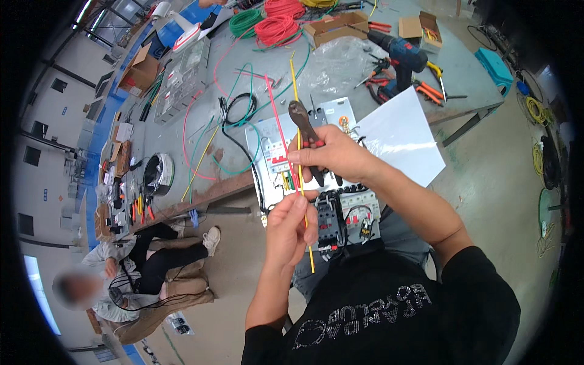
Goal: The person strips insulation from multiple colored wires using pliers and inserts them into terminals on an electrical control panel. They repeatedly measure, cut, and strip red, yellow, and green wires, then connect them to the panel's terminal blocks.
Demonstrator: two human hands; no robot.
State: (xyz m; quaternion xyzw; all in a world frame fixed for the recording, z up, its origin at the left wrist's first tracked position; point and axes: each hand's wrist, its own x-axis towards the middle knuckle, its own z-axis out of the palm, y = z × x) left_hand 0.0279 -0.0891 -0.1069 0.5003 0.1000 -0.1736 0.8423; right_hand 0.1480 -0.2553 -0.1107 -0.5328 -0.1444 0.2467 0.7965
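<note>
Yellow wire (295, 82): stretched across the metal panel (333, 112), pinched by the left hand (289, 225). Right hand (331, 152) grips pliers (307, 129), its thumb against the wires. Judged risks: the adjacent red wire (277, 115) could be nicked through crowding; loose green wire (250, 167) near the panel could snag.

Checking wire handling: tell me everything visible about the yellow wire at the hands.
The yellow wire is long and thin, with a plastic-looking coat. It runs nearly vertically in the picture, almost straight, with a small bend at its upper end. The left hand pinches it, its lower end sticking out past that hand. Higher up it passes the fingers of the right hand, near the pink wire and the pliers; whether it touches the pliers is unclear.
</note>
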